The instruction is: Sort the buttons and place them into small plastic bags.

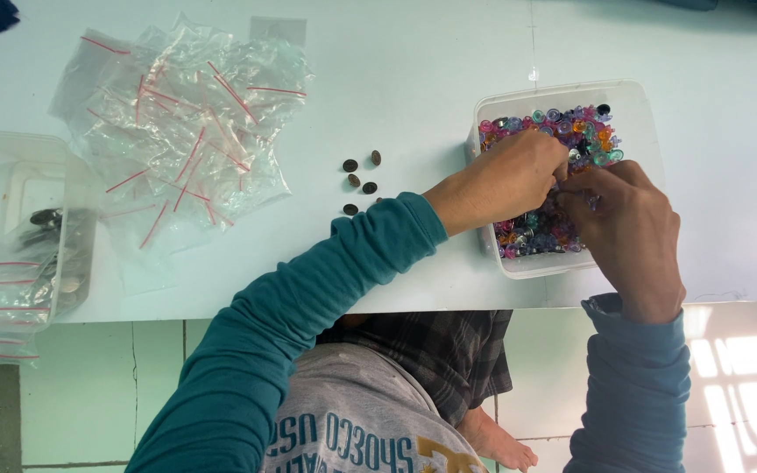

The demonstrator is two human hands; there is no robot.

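Two hands working in a clear plastic tub of coloured beads on a white table.

Head view: the left hand (499,181) reaches in from the left and the right hand (628,229) from the near right, both inside the clear rectangular plastic tub (637,114) that stands at the right of the white table (413,70). The fingertips of both hands are bunched together and meet over the heap of small translucent beads (571,131) in pink, purple, orange and teal; what they pinch is too small to tell. Just left of the tub lie a few small dark brown oval buttons (359,180), well apart from the hands. Farther left sits a loose pile of clear zip bags with red seal strips (181,131), and at the far left edge a second clear container (10,175) with filled bags (24,280) lying against it.
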